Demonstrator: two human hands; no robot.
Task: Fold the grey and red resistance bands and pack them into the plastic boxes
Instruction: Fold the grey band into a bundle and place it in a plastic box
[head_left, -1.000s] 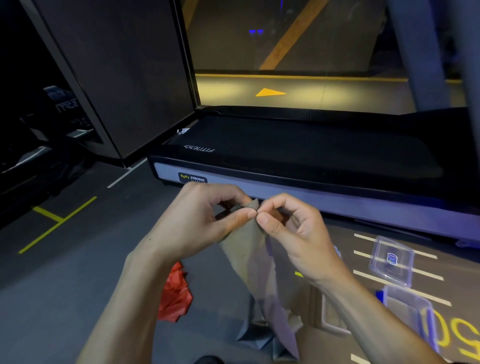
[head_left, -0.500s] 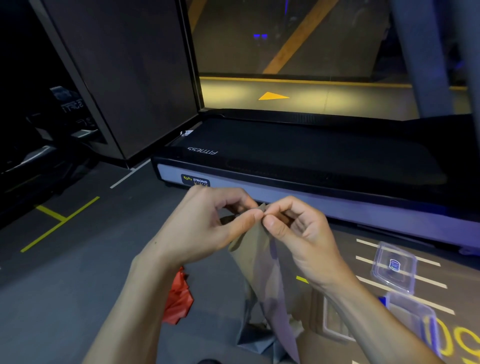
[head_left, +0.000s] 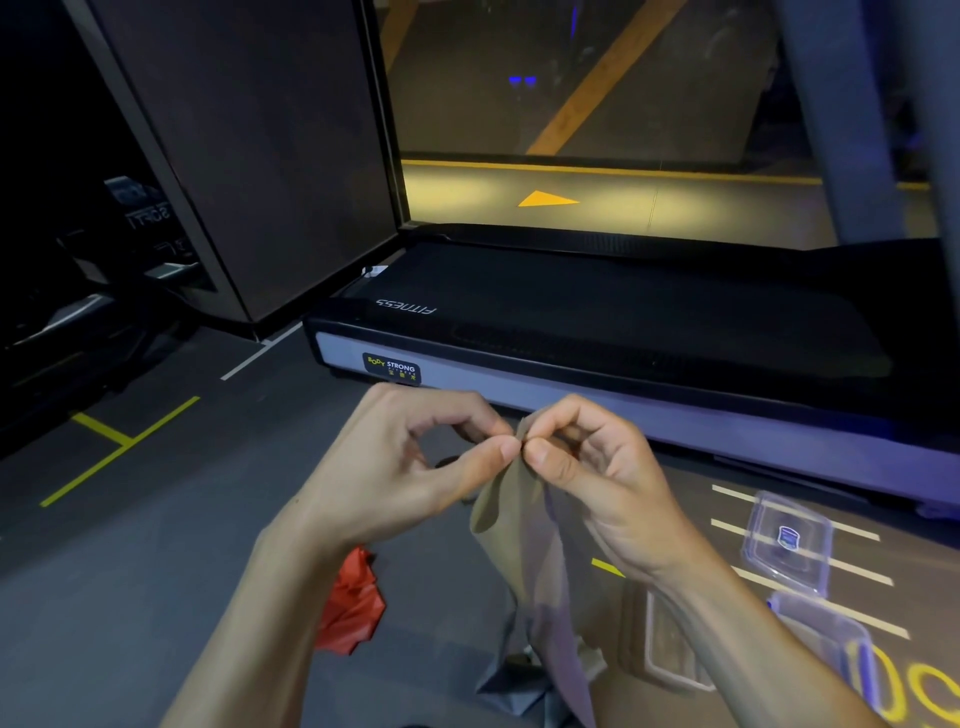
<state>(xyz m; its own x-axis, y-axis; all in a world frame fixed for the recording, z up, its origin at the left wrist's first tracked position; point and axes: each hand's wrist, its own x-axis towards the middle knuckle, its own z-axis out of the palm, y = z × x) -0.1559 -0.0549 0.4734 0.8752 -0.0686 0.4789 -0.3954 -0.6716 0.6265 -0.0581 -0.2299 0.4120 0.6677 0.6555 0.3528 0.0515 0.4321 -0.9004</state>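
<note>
Grey band, still pinched, hands unchanged

Open floor is being left free at lower left. Passage at upper centre is being blocked by the treadmill, and at lower right by what appear to be plastic boxes and a lid.

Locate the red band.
In the head view the red band lies crumpled on the floor, lower centre-left, beside the left forearm and left of the hanging grey band.
</note>
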